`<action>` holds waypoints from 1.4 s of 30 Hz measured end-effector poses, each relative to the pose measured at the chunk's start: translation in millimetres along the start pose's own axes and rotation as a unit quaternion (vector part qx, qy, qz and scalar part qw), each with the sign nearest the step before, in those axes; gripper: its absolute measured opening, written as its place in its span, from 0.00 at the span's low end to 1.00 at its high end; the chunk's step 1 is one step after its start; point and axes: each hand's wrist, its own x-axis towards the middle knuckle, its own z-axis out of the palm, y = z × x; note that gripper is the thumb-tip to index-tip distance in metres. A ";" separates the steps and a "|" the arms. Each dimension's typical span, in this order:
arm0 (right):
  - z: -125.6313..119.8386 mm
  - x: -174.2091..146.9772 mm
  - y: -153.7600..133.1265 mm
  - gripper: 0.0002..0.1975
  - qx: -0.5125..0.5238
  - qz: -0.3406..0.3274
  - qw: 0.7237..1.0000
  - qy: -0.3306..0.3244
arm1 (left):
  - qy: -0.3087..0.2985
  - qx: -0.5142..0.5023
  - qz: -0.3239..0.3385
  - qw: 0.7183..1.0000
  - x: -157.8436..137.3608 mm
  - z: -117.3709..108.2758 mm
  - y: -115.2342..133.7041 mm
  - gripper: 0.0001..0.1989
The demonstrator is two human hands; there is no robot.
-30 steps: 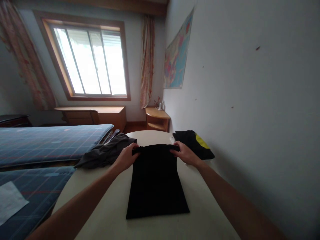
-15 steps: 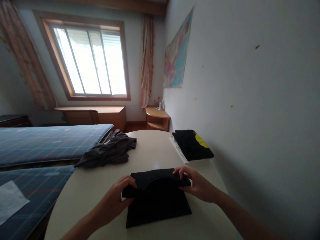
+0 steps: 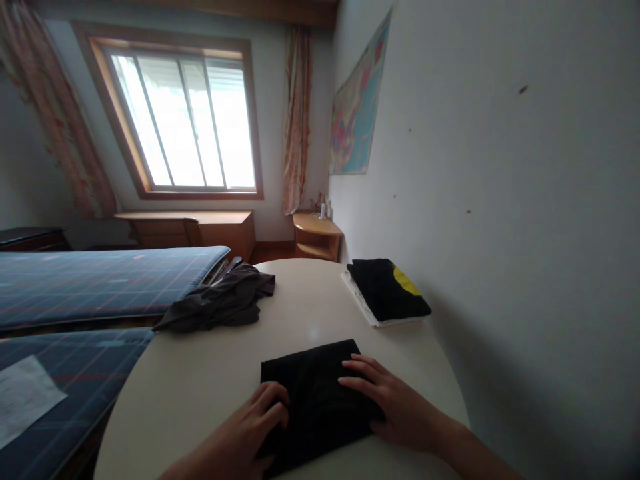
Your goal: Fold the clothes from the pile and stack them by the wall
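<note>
A black folded garment (image 3: 320, 400) lies on the round white table (image 3: 200, 373) in front of me, a rough rectangle with its far edge slightly tilted. My left hand (image 3: 255, 423) is at its left edge, fingers curled over the cloth and the thumb lower down by the near corner. On the right side my right hand (image 3: 393, 400) rests with its fingers stretched out and apart on top of the fabric. Part of the garment's near and right edges is hidden by the hands.
At the table's far right lies a stack of folded clothes (image 3: 387, 290), black with a yellow patch over white. A crumpled dark grey garment (image 3: 220, 300) hangs over the left edge, beside blue plaid mattresses (image 3: 110, 283). The wall (image 3: 540, 267) runs close along the right.
The raised far part of the black garment has come down toward me and now lies flat over the near part. Both hands moved nearer, and the right hand's fingers spread out.
</note>
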 end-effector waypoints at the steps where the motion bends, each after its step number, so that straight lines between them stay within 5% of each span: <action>1: 1.7 3.3 5.0 0.44 -0.023 0.006 1.000 -0.003 | 0.003 0.004 0.001 1.000 2.6 0.0 -3.1 0.21; 7: -4.5 31.8 26.3 0.38 -0.134 0.068 0.988 0.032 | 0.083 0.032 0.017 0.996 36.1 -2.7 -24.1 0.16; 12: -9.2 63.9 -10.6 0.40 -0.104 0.038 0.993 0.050 | 0.170 0.054 0.001 0.984 69.4 -5.9 -22.9 0.08; 16: 15.9 92.3 -37.2 0.38 -0.058 0.013 0.995 0.085 | 0.219 0.055 -0.020 0.974 75.7 -2.5 -21.0 0.07; 20: 39.6 103.9 -38.5 0.24 -0.012 0.021 0.988 0.151 | 0.239 0.056 0.008 0.969 64.7 -2.3 -41.6 0.17; 23: 41.8 99.3 -35.2 0.23 0.017 0.005 0.984 0.179 | 0.271 0.050 -0.038 0.961 60.8 -9.9 -67.8 0.27; 26: 35.1 91.3 -34.5 0.21 0.039 -0.023 0.980 0.194 | 0.268 0.024 -0.084 0.959 65.7 -18.7 -85.4 0.26; 30: 27.3 83.0 -35.0 0.21 0.044 -0.067 0.983 0.166 | 0.220 0.014 -0.102 0.970 73.6 -23.9 -84.3 0.20; 36: 32.8 79.4 -37.2 0.19 -0.018 -0.091 0.995 0.039 | 0.224 0.026 -0.115 0.967 72.2 -25.4 -74.8 0.16; 42: 37.0 76.0 -46.8 0.15 -0.018 -0.098 0.994 0.042 | 0.213 -0.017 -0.104 0.971 67.6 -27.8 -77.4 0.12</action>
